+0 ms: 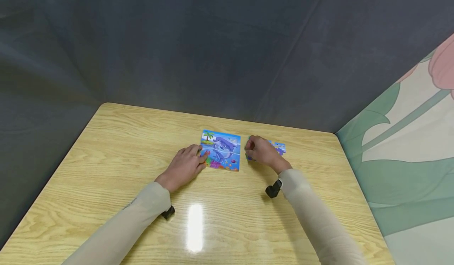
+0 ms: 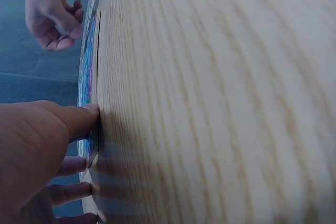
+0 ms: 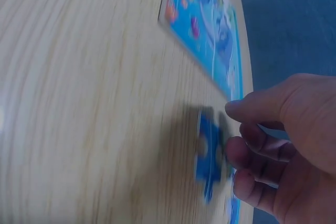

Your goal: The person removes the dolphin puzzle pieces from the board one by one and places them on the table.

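Dark grey-blue fabric curtain [image 1: 198, 52] stands along the far edge of the pale yellow wood-grain table [image 1: 230, 225], and a white cloth with green leaves and pink flowers [image 1: 408, 174] borders its right side. Near the far edge lies a flat, square, glossy picture board with purple dolphins and blue sea [image 1: 227, 148]; only a narrow strip of wood is behind it, while a wide stretch of wood spreads before it toward the person.

At the board's left edge rests the left hand [image 1: 184, 164], its fingers straight and apart, with the thumb touching the near edge. To the right of the board, across a small gap, lie small blue jigsaw pieces [image 1: 280, 146], partly hidden under the right hand [image 1: 263, 150]. This hand hovers there with fingers loosely bent; in the right wrist view its thumb tip is apart from the fingertips.
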`<action>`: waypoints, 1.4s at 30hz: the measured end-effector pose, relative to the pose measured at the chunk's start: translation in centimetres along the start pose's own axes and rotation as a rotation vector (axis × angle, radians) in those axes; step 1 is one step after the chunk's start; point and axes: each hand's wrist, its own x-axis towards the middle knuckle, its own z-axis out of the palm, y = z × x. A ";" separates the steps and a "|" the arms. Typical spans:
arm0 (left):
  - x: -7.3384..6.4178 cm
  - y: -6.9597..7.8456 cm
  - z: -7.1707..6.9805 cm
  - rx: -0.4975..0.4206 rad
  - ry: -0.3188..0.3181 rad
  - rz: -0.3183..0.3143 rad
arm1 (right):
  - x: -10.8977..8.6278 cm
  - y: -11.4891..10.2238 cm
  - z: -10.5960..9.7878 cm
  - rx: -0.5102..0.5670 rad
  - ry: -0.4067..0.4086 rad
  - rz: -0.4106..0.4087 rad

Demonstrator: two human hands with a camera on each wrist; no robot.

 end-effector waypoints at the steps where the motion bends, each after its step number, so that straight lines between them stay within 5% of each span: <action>1: 0.0 0.0 0.0 -0.004 -0.004 -0.003 | 0.2 -0.5 0.2 -0.002 0.001 -0.006; 9: 0.0 -0.2 0.1 -0.007 -0.021 -0.013 | 2.2 -3.3 2.1 -0.045 -0.052 -0.073; 22: 0.1 -0.2 0.2 0.007 -0.019 -0.014 | 3.5 -6.1 2.8 -0.054 -0.176 0.012; 42: 0.3 -0.3 0.3 0.011 -0.031 -0.015 | 4.2 -6.0 3.0 0.060 -0.184 0.027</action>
